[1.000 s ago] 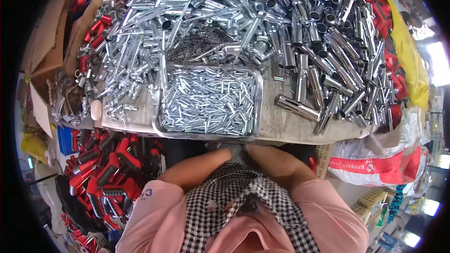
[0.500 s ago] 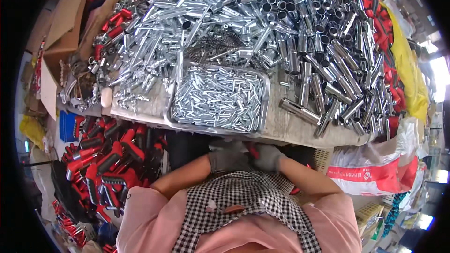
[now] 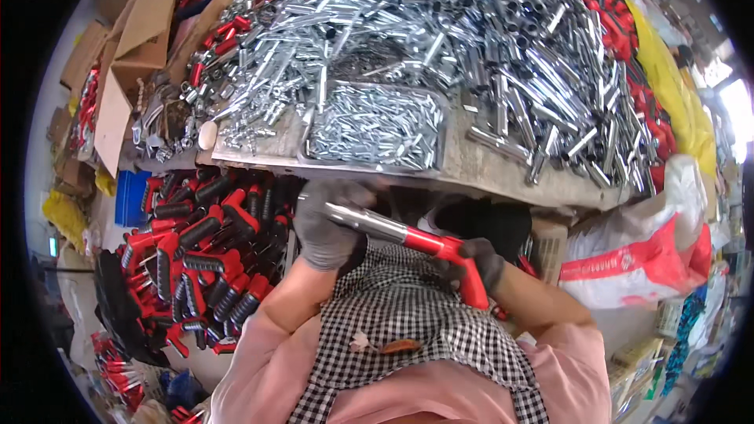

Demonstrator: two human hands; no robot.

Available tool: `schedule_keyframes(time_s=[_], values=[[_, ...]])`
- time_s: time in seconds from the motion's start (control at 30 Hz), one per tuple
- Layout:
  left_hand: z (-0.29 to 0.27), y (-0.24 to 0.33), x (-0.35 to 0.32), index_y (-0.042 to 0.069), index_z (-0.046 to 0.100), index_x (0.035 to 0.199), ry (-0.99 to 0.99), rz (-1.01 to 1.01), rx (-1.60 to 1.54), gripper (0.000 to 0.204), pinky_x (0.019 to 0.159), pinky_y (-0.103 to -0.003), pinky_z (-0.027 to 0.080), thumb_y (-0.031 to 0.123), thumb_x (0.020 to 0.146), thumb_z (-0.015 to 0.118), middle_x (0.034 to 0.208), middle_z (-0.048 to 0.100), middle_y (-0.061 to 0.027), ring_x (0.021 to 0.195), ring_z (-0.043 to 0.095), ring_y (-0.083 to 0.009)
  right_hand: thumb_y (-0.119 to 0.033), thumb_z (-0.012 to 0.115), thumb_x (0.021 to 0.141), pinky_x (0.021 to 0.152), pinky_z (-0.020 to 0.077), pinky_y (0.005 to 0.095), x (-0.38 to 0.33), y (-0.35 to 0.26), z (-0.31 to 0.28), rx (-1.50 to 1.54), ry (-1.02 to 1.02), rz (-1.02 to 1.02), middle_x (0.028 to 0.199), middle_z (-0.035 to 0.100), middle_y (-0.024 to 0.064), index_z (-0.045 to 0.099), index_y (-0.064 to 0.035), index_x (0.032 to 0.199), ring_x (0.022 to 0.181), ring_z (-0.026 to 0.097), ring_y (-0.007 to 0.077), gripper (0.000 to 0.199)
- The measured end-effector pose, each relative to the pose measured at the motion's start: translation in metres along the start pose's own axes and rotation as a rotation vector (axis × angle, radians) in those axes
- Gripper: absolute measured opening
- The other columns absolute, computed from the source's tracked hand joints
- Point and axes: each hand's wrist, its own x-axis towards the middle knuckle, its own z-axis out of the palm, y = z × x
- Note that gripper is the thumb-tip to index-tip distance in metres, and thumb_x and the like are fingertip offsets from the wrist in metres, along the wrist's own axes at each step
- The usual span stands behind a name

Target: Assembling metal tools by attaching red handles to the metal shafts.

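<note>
In front of my apron I hold a tool with a chrome tube point(image 3: 373, 222) and a red, pistol-shaped handle point(image 3: 470, 281), tilted with the handle lower at the right. My right hand point(image 3: 483, 261), in a dark grey glove, is wrapped round the handle. At the tube's other end is my grey-gloved left hand point(image 3: 320, 228), closed against it; its fingertips are partly smeared by motion. Beyond both hands, at the bench's front edge, stands a metal tray point(image 3: 314, 163) full of short, thin metal pins point(image 3: 377, 126).
Chrome tubes point(image 3: 542, 110) are heaped across the bench point(image 3: 487, 173). A pile of red and black tool handles point(image 3: 208, 259) lies at my left. A white and red sack point(image 3: 628, 263) stands at the right, and an open cardboard box point(image 3: 141, 47) at the far left.
My hands have moved apart, and the red-handled tool now shows between them, raised over my lap. The bench appears slightly higher in the view.
</note>
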Motion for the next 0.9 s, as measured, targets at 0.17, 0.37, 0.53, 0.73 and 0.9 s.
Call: schedule_keyframes(time_s=[0.17,0.37,0.53,0.73,0.9], values=[[0.064,0.002,0.066,-0.001,0.064,0.087,-1.217,-0.187,-0.122,0.032,0.098,-0.057,0.034,0.03,0.081,0.061,0.09,0.067,-0.0213,0.098,0.061,-0.0428,-0.019,0.077,0.065,0.058,0.0522,0.0363,-0.016,-0.011,-0.052,-0.131,-0.092,0.124,0.092,0.059,0.0133,0.04,-0.0004,0.13,0.069,0.06,0.017,0.076],[0.064,-0.021,0.051,-0.003,0.051,0.123,-0.707,-0.117,0.435,0.076,0.102,-0.043,0.036,0.057,0.078,0.063,0.119,0.056,-0.0179,0.111,0.056,-0.0308,-0.026,0.084,0.049,0.044,0.0495,0.032,-0.188,0.003,-0.005,-0.674,0.441,-0.666,0.082,0.063,0.0173,0.054,0.0071,0.113,0.055,0.059,0.0212,0.077],[0.013,-0.043,0.059,0.003,0.06,0.1,-0.73,0.517,1.45,0.034,0.091,-0.042,0.045,0.003,0.069,0.073,0.101,0.061,-0.0136,0.097,0.058,-0.0307,-0.015,0.078,0.051,0.052,0.0533,0.0301,-0.316,0.074,0.018,-0.778,1.147,-0.862,0.088,0.065,0.0149,0.056,0.006,0.119,0.06,0.061,0.0208,0.075],[-0.006,-0.05,0.07,0.004,0.06,0.097,-0.525,0.633,1.862,0.025,0.09,-0.046,0.045,0.007,0.074,0.07,0.102,0.061,-0.0145,0.1,0.056,-0.0355,-0.006,0.071,0.069,0.076,0.0533,0.0325,-0.31,0.033,-0.153,-1.018,1.874,-0.586,0.104,0.066,0.0065,0.06,-0.0049,0.119,0.088,0.064,0.019,0.051],[-0.026,-0.054,0.067,0.005,0.06,0.1,-0.476,0.528,1.886,0.03,0.092,-0.047,0.044,0.014,0.074,0.071,0.107,0.059,-0.0171,0.103,0.055,-0.0369,-0.028,0.066,0.078,0.089,0.048,0.0382,-0.324,-0.019,-0.296,-1.585,1.989,-0.542,0.108,0.066,0.0142,0.06,-0.0043,0.116,0.101,0.061,0.0292,0.045]])
